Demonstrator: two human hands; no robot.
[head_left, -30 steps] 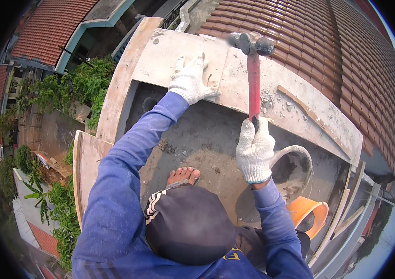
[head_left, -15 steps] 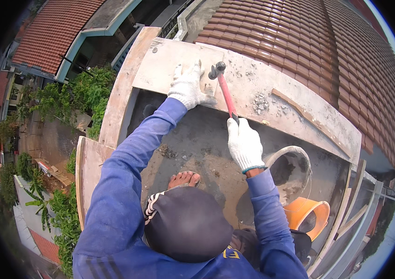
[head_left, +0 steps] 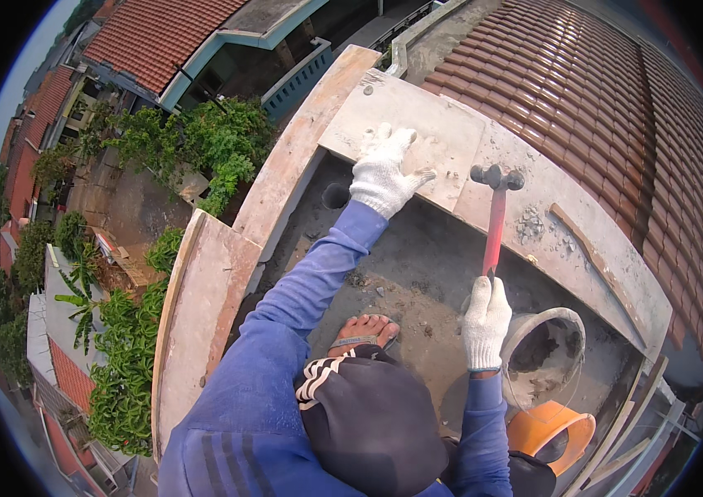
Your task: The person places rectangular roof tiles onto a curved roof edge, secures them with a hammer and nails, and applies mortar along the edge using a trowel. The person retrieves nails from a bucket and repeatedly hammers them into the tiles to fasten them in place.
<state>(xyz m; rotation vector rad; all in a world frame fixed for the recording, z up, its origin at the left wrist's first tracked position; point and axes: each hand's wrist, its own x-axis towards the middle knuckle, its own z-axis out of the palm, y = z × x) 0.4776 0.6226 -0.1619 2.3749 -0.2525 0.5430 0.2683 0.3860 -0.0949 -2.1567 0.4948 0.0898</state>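
My left hand (head_left: 386, 172), in a white knit glove, lies with fingers spread on a pale flat slab (head_left: 442, 145) along the top of a low wall. My right hand (head_left: 485, 325), gloved too, is wrapped round the dark grip end of a hammer (head_left: 496, 228). The hammer has a red handle and a black double-faced head. Its head is over the neighbouring slab (head_left: 538, 178), just right of the joint between the two; I cannot tell whether it touches. Small grey rubble (head_left: 531, 225) lies on that slab, beside a thin wooden strip (head_left: 596, 269).
A mortar-stained bucket (head_left: 546, 348) and an orange bucket (head_left: 554, 435) stand at my right. My bare foot (head_left: 365, 333) rests on the gritty floor (head_left: 401, 290). Boards (head_left: 210, 290) top the wall at left, with a drop to trees beyond. A tiled roof (head_left: 567, 99) adjoins the far side.
The view has turned, shifting the scene to the right. The hammer has moved away from my left hand, to the right of the joint. My left hand has slid slightly left along the slab.
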